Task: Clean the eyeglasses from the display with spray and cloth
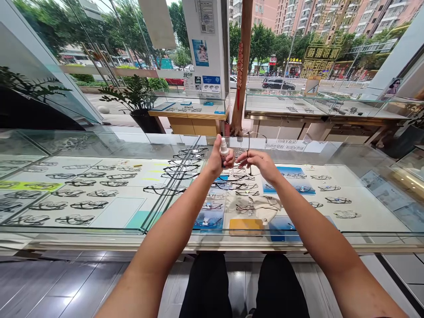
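My left hand (pixel 218 160) is closed around a small spray bottle (pixel 224 146) with a white top, held upright above the glass counter. Just to its right, my right hand (pixel 260 162) pinches a thin-framed pair of glasses (pixel 248 143), its lenses standing above the fingers. The two hands are close together. Several dark-framed glasses (pixel 180 170) lie in a row on the counter top to the left of and below my left hand.
The glass counter (pixel 195 242) runs across the view, with rows of glasses (pixel 89 204) inside. A cloth pouch (pixel 265 206) and a yellow case (pixel 245 226) show below my hands. Further display cases (pixel 281 115), a wooden post (pixel 240 106) and a potted plant (pixel 134 99) stand beyond.
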A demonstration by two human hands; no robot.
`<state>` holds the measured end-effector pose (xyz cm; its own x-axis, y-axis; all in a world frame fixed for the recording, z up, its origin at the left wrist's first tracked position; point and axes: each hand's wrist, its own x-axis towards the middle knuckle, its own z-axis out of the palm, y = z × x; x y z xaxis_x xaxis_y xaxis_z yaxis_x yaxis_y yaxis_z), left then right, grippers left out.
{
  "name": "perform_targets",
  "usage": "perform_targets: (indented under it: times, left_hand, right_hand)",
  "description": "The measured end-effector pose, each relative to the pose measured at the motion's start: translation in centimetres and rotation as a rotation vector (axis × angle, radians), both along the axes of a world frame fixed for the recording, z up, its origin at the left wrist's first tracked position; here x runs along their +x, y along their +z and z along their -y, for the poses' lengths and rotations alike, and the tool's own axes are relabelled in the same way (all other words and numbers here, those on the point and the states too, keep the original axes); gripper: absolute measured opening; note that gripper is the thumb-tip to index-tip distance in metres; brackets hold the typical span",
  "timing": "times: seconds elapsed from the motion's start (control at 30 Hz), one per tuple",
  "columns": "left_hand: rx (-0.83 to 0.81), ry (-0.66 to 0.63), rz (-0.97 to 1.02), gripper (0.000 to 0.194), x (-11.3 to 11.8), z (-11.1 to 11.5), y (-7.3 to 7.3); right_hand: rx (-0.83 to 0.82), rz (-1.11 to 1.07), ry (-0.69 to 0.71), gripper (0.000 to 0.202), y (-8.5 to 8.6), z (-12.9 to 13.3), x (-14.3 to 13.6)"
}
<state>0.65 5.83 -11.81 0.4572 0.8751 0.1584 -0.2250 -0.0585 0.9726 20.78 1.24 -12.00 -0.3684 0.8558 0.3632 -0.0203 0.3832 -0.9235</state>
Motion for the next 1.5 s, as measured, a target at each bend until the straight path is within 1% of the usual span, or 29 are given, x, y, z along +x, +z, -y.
perform_targets:
  times: [0.13,0.27,0.4,0.53,0.6,0.7,0.8,0.93,1.03,1.13,1.23,1.3,1.4,1.5]
  left_hand:
    - [0.074,0.093,-0.11,0.089,0.4,0.0,-0.6]
    - [0.141,0.086,-0.187,0.083,0.7,-0.1,-1.0]
    - [0.141,0.108,-0.181,0.079,0.8,0.0,-1.0]
    - [0.159,0.142,-0.19,0.085,0.7,-0.1,-0.9]
    - [0.16,0.121,-0.195,0.087,0.7,-0.1,-0.9]
    - [0.178,0.032,-0.226,0.09,0.9,0.0,-1.2]
    - [0.229,-0.025,-0.293,0.087,1.3,0.3,-1.5]
    - [0.241,0.0,-0.295,0.077,1.5,0.5,-1.7]
    - [0.254,-0.03,-0.323,0.079,1.4,0.4,-1.6]
    - [0.254,-0.059,-0.346,0.083,1.4,0.4,-1.4]
    - [0.228,-0.048,-0.283,0.08,1.6,0.5,-1.5]
    - [0.221,-0.048,-0.259,0.08,1.8,0.5,-1.6]
    - [0.218,-0.058,-0.266,0.082,1.8,0.5,-1.7]
    - [0.197,-0.061,-0.261,0.076,1.9,0.6,-1.7]
  right_hand:
    - [-0.029,0.006,0.065,0.028,0.0,0.1,-0.2]
    - [-0.023,0.03,0.109,0.029,0.0,0.3,-0.4]
    - [-0.027,0.035,0.122,0.029,0.2,0.6,-0.5]
    - [-0.036,0.003,0.122,0.028,0.2,0.4,-0.4]
    - [-0.054,-0.049,0.092,0.028,0.1,0.2,-0.3]
    - [-0.091,-0.168,-0.004,0.029,0.2,-0.2,-0.1]
    - [-0.103,-0.242,-0.059,0.03,0.3,-0.3,0.1]
    - [-0.077,-0.219,-0.062,0.031,0.3,-0.3,0.1]
    - [-0.074,-0.207,-0.072,0.033,0.2,-0.3,0.1]
    - [-0.081,-0.212,-0.053,0.033,0.3,-0.4,0.1]
    - [-0.084,-0.218,-0.029,0.033,0.3,-0.3,0.1]
    - [-0.08,-0.214,-0.04,0.032,0.3,-0.3,0.1]
    - [-0.071,-0.201,-0.052,0.033,0.2,-0.3,0.1]
    - [-0.059,-0.19,-0.039,0.035,0.2,-0.3,0.0]
